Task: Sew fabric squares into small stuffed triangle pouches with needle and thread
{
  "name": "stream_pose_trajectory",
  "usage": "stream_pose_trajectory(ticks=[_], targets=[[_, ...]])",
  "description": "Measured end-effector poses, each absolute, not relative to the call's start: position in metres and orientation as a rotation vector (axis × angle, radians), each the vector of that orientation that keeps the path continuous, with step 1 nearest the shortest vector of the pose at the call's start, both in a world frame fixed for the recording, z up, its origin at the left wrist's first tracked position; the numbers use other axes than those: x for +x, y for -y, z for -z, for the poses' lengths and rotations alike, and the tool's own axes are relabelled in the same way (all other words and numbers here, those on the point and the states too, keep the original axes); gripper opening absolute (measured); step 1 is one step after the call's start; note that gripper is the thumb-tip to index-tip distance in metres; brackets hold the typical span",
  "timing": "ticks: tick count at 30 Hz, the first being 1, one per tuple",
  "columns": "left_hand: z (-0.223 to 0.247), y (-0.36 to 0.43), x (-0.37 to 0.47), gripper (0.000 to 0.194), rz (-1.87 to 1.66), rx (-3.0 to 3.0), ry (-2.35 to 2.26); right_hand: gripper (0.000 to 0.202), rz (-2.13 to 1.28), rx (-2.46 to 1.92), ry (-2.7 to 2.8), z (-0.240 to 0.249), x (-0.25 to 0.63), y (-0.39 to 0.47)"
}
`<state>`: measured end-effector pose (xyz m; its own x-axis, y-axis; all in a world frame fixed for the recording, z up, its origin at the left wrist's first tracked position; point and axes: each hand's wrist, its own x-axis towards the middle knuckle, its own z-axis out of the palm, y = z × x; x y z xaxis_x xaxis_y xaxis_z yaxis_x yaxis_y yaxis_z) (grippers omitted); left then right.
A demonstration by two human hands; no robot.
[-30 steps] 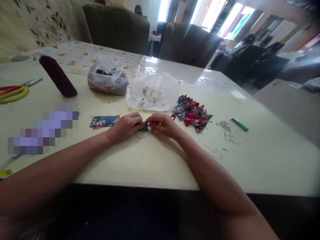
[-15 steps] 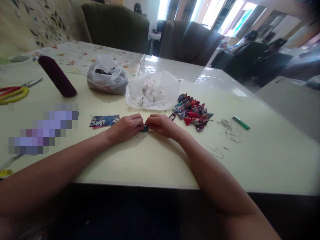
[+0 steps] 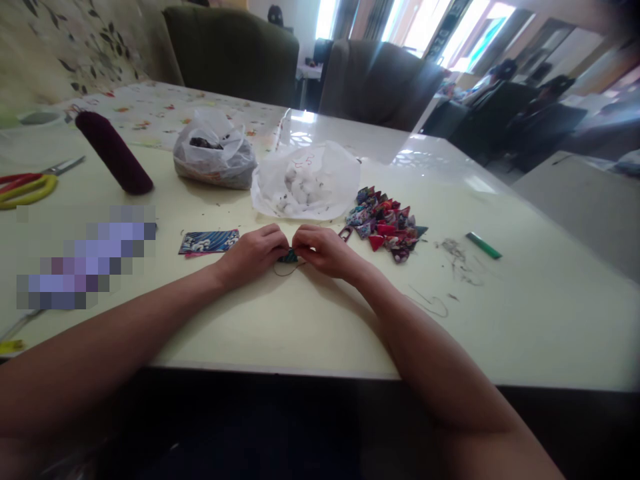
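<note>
My left hand [image 3: 259, 250] and my right hand [image 3: 320, 250] meet just above the table, fingertips pinched together on a small piece of dark green patterned fabric [image 3: 288, 256]. A thin thread [image 3: 285, 274] hangs from it in a loop below the fingers. Whether a needle is in my right fingers cannot be made out. Beside my left hand lies a blue-and-white wave-print fabric strip [image 3: 207, 241] with a bit of pink under it. Right of my right hand is a heap of small stuffed fabric triangles [image 3: 385, 223], a safety-pin-like clip [image 3: 345, 233] at its edge.
Behind my hands stand an open white bag of stuffing [image 3: 305, 183] and a tied clear plastic bag [image 3: 215, 157]. A maroon cylinder [image 3: 114, 152] and red-yellow scissors [image 3: 35, 183] lie left. Rightward are a green stick-like object [image 3: 483, 245] and loose thread scraps [image 3: 457, 260].
The green fabric between my fingers has turned slightly and shows a bit more of its surface. My hands have barely shifted; the other things stay put.
</note>
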<state>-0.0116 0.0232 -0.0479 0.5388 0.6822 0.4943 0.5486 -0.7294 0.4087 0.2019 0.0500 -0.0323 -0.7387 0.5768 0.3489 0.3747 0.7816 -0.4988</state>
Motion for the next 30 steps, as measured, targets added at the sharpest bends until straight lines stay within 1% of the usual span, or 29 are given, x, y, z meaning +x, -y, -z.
stream_pose_trajectory(ticks=[4, 11, 18, 26, 30], targets=[[0.047, -0.023, -0.010, 0.013, -0.942, 2.523, -1.076, 0.011, -0.539, -0.707, 2.453, 0.033, 0.200, -0.048], [0.044, -0.025, -0.015, 0.012, -1.019, 2.454, -1.028, 0.013, -0.475, -0.664, 2.430, 0.033, 0.199, -0.047], [0.045, -0.028, -0.019, 0.014, -1.089, 2.427, -1.085, 0.015, -0.423, -0.637, 2.386, 0.030, 0.198, -0.044], [0.042, -0.026, -0.017, 0.017, -1.167, 2.431, -1.089, 0.016, -0.545, -0.693, 2.287, 0.028, 0.195, -0.039], [0.041, -0.023, -0.016, 0.015, -1.168, 2.361, -1.155, 0.016, -0.529, -0.711, 2.268, 0.029, 0.193, -0.038]])
